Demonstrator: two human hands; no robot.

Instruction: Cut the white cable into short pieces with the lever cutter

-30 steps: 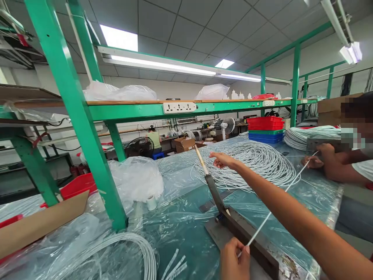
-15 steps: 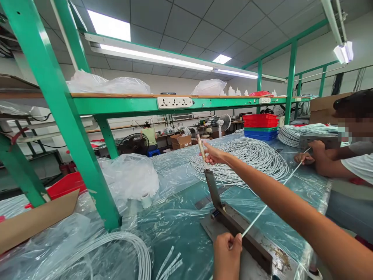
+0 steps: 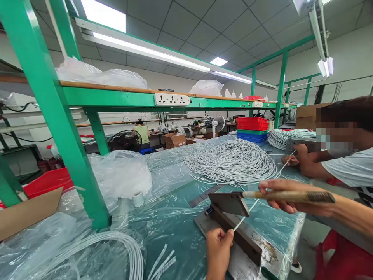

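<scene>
A lever cutter (image 3: 233,235) sits on a metal plate at the table's near edge. My right hand (image 3: 284,194) is closed round its wooden handle (image 3: 294,196), which lies almost level, with the blade (image 3: 229,203) low over the base. My left hand (image 3: 218,245) pinches a thin white cable (image 3: 247,212) just left of the cutter. The cable runs across the cutter and away to the right, toward another person's hands (image 3: 295,157). Several short cut white pieces (image 3: 163,262) lie left of my left hand.
A big coil of white cable (image 3: 230,161) lies mid-table on plastic sheeting. More white cable (image 3: 128,249) curves at near left. A green post (image 3: 62,124) and shelf (image 3: 175,103) stand at left. Stacked red and blue trays (image 3: 252,129) sit far back. A person (image 3: 346,155) works at right.
My right hand has swung the cutter's handle from upright down to nearly level, toward me and to the right. The left hand has stayed pinching the cable beside the cutter.
</scene>
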